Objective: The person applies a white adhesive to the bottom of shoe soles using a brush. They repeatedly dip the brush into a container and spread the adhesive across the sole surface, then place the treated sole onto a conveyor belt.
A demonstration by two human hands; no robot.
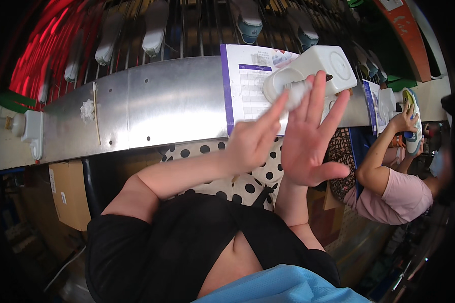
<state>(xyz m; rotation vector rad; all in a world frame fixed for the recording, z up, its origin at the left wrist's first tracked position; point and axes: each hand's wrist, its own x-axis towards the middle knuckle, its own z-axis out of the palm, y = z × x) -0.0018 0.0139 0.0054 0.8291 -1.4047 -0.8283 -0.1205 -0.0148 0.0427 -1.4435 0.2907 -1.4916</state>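
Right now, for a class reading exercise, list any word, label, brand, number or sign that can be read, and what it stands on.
Nothing reads clearly enough to quote.
Purple-edged sheet: table and print, too small.
Second sheet, at right: too small.
Cardboard box: white labels, too small.
Orange panel: pale marks, too blurred.

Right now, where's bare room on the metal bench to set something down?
Biggest: metal bench between the wooden stick and purple-edged sheet. Smaller: between the white wad and white fixture at far left. Crowded: around the sheet, with the white container, left hand and right hand.
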